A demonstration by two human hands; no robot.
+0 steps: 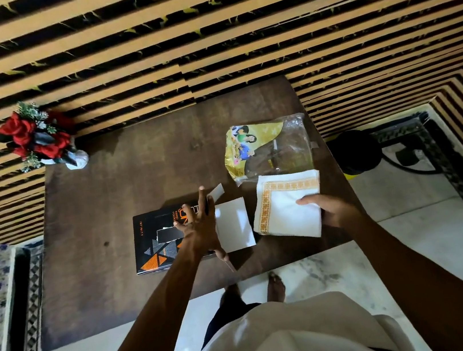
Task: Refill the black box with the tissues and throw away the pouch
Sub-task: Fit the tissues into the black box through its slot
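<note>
L hand (199, 228): fingers spread, palm down | R hand (330, 210): pinching, thumb on top

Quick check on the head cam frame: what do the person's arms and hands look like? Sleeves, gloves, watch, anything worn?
Both arms are bare through all that shows of them, with no sleeves in view. The left hand and right hand are bare too: no gloves, no visible watch, bracelet or rings. Below the arms a white garment covers the torso.

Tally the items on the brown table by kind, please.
Black box: 1
Tissue stack: 1
Pouch: 1
Flower vase: 1
Total: 4
</note>
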